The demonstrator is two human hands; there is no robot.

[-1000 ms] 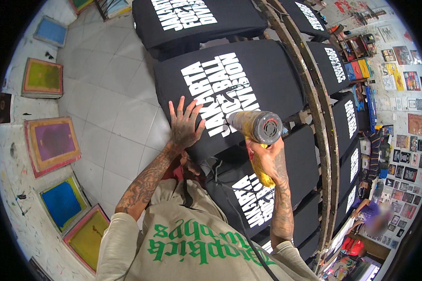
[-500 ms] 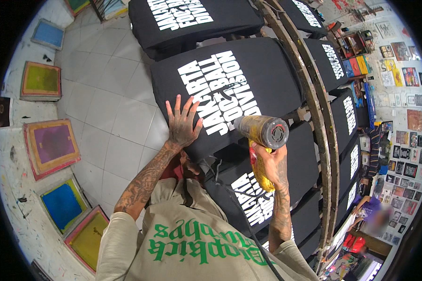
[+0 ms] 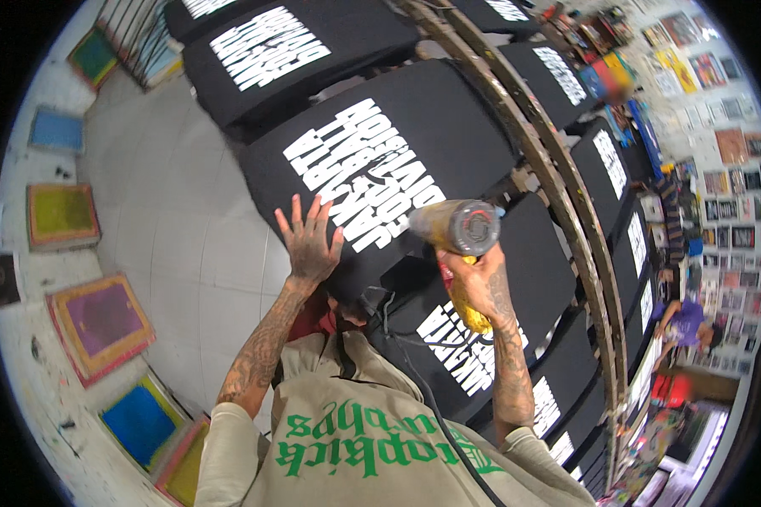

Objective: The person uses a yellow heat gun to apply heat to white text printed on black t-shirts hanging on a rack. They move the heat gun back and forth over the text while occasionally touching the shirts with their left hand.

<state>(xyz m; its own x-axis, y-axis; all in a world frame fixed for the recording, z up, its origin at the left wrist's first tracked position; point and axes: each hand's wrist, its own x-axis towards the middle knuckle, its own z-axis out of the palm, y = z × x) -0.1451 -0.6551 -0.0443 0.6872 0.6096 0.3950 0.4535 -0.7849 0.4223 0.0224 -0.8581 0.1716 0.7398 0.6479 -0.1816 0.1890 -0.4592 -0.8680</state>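
Gripping a yellow-and-grey cylindrical heat gun (image 3: 468,226) above a black cloth panel (image 3: 448,101) with white block lettering, the right hand (image 3: 485,286) points it leftward, while the left hand (image 3: 313,250) spreads unclenched fingers at that panel's left edge.

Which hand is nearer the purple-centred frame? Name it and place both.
Left. The left hand rests on the black fabric, right of the purple-centred frame; the right hand, gripping the yellow-handled tool, is farther right.
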